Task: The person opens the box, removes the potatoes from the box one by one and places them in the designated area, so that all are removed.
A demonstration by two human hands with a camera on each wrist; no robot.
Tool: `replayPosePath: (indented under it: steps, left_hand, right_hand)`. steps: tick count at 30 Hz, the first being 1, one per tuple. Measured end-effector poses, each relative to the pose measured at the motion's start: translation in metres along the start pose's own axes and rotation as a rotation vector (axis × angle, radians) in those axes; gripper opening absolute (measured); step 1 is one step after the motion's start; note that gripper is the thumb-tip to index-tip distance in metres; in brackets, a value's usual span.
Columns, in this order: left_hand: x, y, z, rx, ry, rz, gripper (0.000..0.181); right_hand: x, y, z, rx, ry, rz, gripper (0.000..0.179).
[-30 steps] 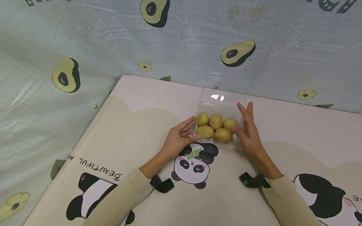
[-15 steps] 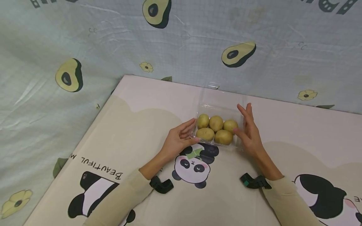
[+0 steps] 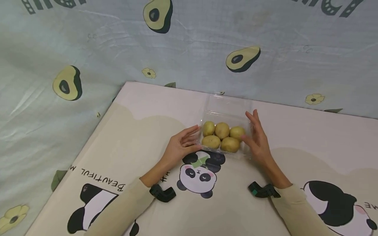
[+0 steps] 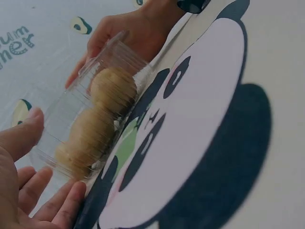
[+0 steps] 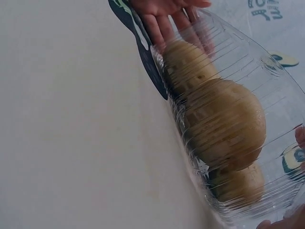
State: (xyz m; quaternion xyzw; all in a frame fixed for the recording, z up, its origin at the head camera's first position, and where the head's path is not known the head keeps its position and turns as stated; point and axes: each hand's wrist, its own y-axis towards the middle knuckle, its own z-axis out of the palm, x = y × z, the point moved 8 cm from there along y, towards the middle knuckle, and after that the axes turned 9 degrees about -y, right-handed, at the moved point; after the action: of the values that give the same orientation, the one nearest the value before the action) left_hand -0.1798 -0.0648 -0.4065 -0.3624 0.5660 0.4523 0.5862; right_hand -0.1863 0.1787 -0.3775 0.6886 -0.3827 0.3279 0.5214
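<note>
Clear plastic forms the box (image 3: 228, 119) of potatoes (image 3: 221, 130) on the table (image 3: 227, 209), between the left hand (image 3: 178, 144) and right hand (image 3: 260, 141); both, equally near, have fingers outstretched, uncurled at its ends, its longer side seemingly spanning them.

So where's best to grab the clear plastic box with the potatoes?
Probably low on both sides of the clear rectangular plastic box, coming from left and right together: its clear plastic lid is open at the back, and five yellow-brown oval potatoes lie across its wide bottom.
</note>
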Motion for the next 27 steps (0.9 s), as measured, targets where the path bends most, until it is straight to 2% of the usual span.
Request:
replayPosePath:
  steps: [6,11,15,22,27]
  left_hand:
    - [0.0033,-0.0026,-0.0056,-0.005,-0.018,0.023,0.064]
    - [0.0038,-0.0007,-0.0034,0.009,-0.041,0.049,0.064]
    - [0.0055,0.0008,-0.0002,0.025,-0.041,0.057,0.064]
    - [0.0054,0.0025,-0.0005,0.014,-0.016,0.056,0.064]
    - [0.0053,0.0028,0.0004,0.023,-0.011,0.059,0.063]
  right_hand:
    - [0.0018,-0.0022,0.0049,-0.025,0.061,-0.028,0.061]
    - [0.0015,-0.0026,0.0034,-0.013,0.072,-0.026,0.060]
    - [0.0000,-0.0050,-0.0006,-0.012,0.069,-0.016,0.060]
    - [0.0003,-0.0038,-0.0021,-0.012,0.054,-0.011,0.058]
    - [-0.0019,-0.0047,-0.0006,0.005,-0.011,0.030,0.059]
